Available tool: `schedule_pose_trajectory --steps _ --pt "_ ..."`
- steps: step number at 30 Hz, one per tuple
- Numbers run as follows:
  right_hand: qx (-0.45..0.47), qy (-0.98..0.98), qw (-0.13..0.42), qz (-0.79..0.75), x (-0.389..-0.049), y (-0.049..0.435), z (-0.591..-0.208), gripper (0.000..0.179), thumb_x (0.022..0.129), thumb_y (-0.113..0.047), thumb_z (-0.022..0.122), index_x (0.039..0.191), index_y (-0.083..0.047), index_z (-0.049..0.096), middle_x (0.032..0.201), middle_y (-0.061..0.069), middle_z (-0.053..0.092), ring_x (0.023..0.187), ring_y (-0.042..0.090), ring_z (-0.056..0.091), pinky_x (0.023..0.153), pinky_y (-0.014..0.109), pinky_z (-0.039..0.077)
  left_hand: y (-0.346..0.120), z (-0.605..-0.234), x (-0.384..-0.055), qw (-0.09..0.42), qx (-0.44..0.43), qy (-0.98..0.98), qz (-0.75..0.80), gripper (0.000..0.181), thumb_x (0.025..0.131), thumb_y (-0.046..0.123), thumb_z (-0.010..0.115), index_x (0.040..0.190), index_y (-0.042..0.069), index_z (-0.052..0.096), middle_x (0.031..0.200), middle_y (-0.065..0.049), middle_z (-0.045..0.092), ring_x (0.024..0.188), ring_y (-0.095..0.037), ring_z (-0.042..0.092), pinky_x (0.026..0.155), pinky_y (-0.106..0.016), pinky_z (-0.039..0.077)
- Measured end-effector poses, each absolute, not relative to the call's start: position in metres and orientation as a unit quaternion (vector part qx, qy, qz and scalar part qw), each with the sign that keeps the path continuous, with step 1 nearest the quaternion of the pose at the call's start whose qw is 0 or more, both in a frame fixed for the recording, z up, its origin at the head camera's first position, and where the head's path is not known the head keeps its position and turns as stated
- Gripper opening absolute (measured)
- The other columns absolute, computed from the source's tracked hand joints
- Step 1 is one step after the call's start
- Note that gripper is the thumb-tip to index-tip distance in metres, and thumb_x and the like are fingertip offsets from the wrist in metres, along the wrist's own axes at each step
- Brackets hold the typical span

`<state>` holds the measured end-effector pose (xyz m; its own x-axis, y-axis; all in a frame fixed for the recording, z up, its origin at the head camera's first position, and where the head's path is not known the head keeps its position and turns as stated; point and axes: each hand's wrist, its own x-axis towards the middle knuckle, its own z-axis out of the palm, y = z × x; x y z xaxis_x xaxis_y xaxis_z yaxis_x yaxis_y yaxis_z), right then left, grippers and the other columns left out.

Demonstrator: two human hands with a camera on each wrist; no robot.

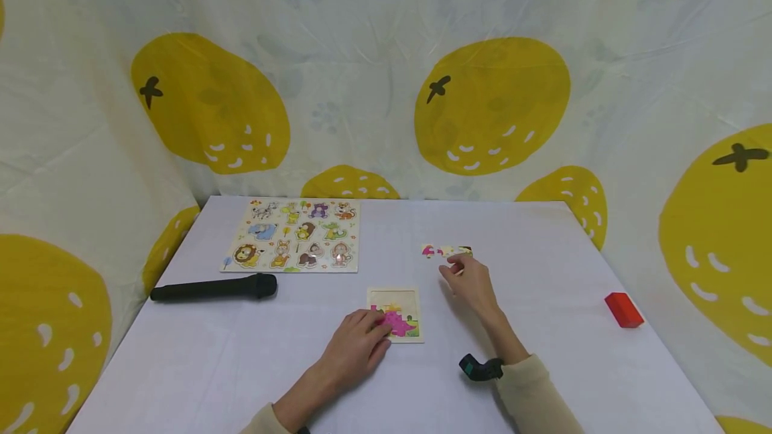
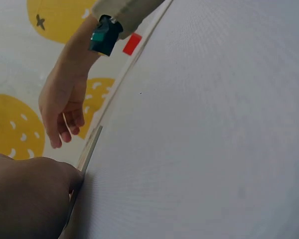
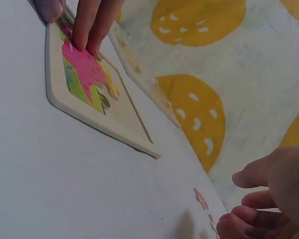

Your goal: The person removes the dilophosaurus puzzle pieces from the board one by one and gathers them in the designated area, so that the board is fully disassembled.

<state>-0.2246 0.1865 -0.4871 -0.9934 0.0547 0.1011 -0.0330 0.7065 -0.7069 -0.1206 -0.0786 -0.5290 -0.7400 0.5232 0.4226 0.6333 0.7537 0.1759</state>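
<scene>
A small wooden jigsaw board (image 1: 405,296) lies in the middle of the table, partly filled with pieces of a pink dinosaur (image 1: 399,324). My left hand (image 1: 357,342) holds it at its left side. In the right wrist view, its fingers (image 3: 84,32) press on the picture while the thumb sits at the frame's edge. Beyond the board, my right hand (image 1: 473,284) hovers close by several loose jigsaw pieces (image 1: 427,251), overlapping part of the row. Its fingers (image 3: 256,200) are loosely bent and apart from the thumb, with nothing between them.
An animal puzzle board (image 1: 288,238) lies at the back left. In front of it is a black microphone (image 1: 211,288). A red block (image 1: 624,310) sits near the right edge of the white-covered table (image 1: 199,367). A patterned curtain (image 1: 362,99) hangs behind.
</scene>
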Motion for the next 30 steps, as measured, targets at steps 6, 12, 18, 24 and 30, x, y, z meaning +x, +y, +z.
schedule_pose_trajectory --steps 6,12,18,24,30 --pt "0.035 -0.922 0.051 0.382 -0.217 0.173 -0.484 0.040 0.089 -0.026 0.074 0.117 0.001 0.067 0.090 0.010 0.066 0.077 0.019 0.061 0.061 0.022 0.049 -0.078 -0.532 -0.122 0.193 -0.318 -0.916 -0.151 0.022 0.092 0.031 0.070 0.111 0.020 0.075 0.119 -0.001 0.067 0.115 -0.019 0.059 0.103 -0.039 0.049" --pt "0.068 -0.921 0.039 0.381 -0.209 0.159 -0.480 0.040 0.087 -0.024 0.076 0.117 0.001 0.067 0.088 0.007 0.064 0.073 0.015 0.058 0.058 0.021 0.047 -0.078 -0.532 -0.123 0.187 -0.317 -0.917 -0.154 0.025 0.093 0.031 0.069 0.113 0.019 0.075 0.121 -0.001 0.067 0.117 -0.020 0.059 0.104 -0.040 0.048" --pt "0.101 -0.922 0.020 0.374 -0.200 0.143 -0.477 0.040 0.086 -0.024 0.077 0.118 0.000 0.067 0.087 0.004 0.063 0.073 0.012 0.055 0.059 0.020 0.045 -0.079 -0.532 -0.123 0.188 -0.318 -0.916 -0.155 0.025 0.093 0.032 0.069 0.113 0.019 0.075 0.120 -0.001 0.067 0.116 -0.019 0.059 0.103 -0.040 0.048" --pt "0.123 -0.922 -0.002 0.367 -0.193 0.133 -0.475 0.042 0.086 -0.024 0.079 0.120 -0.003 0.067 0.089 0.001 0.061 0.075 0.012 0.054 0.062 0.018 0.045 -0.079 -0.531 -0.123 0.183 -0.317 -0.917 -0.157 0.025 0.093 0.031 0.068 0.113 0.019 0.075 0.120 -0.001 0.067 0.116 -0.020 0.059 0.103 -0.040 0.048" --pt "0.145 -0.922 -0.013 0.358 -0.188 0.127 -0.479 0.036 0.086 -0.022 0.078 0.117 -0.004 0.070 0.090 0.000 0.061 0.077 0.010 0.053 0.064 0.018 0.047 -0.079 -0.530 -0.122 0.173 -0.318 -0.918 -0.159 0.025 0.094 0.032 0.068 0.114 0.018 0.075 0.121 -0.001 0.067 0.117 -0.019 0.059 0.104 -0.041 0.049"
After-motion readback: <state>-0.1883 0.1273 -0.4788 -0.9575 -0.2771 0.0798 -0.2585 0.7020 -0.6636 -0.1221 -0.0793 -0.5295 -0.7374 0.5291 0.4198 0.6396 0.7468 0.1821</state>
